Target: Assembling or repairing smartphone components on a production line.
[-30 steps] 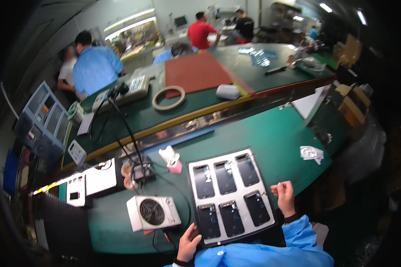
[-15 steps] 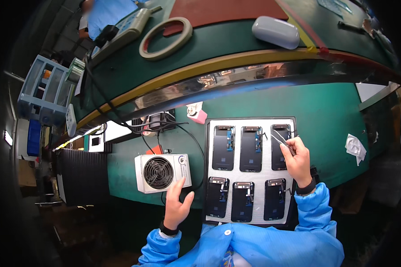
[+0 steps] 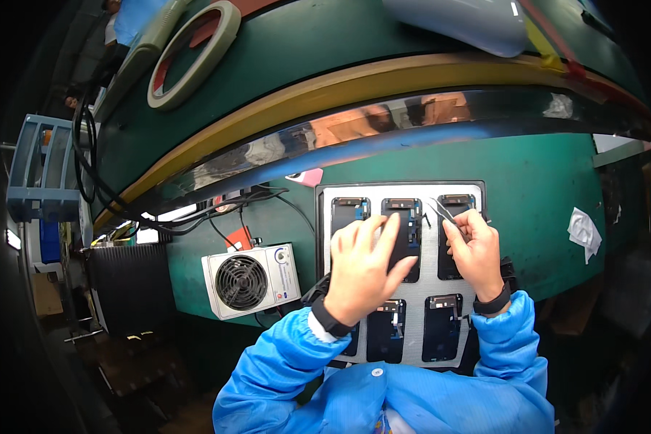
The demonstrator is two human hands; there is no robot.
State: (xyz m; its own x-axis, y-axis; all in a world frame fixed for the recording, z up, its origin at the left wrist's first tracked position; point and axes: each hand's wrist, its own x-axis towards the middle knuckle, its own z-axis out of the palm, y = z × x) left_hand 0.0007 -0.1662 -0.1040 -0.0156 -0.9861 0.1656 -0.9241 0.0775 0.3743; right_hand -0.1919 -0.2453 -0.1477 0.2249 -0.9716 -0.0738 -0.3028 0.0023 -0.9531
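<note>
A black-edged tray with a white lining (image 3: pixel 431 273) bears several dark phone screens with flex cables, set in two rows. My right hand (image 3: pixel 477 253) is closed on metal tweezers (image 3: pixel 442 210), over the far-right phone screen (image 3: pixel 448 262). The tweezer tips point up and left, beside that screen's top edge, near a small dark strip (image 3: pixel 426 220) on the lining. Above the tray's left part, my left hand (image 3: pixel 362 271) is open and holds nothing, fingers spread. It hides parts of the left and middle screens. The near-right phone screen (image 3: pixel 441 333) shows fully.
A white box fan (image 3: pixel 242 282) stands left of the tray, with black cables (image 3: pixel 195 220) behind it. A crumpled white tissue (image 3: pixel 584 233) lies at right. Across the back runs a raised shelf edge (image 3: pixel 282 101), bearing a tape roll (image 3: pixel 195 54) and a pale rounded case (image 3: pixel 463 22).
My left hand has moved right, from beside the fan to above the tray. My right hand keeps the tweezers near the same screen. The head view has shifted, with the shelf appearing closer.
</note>
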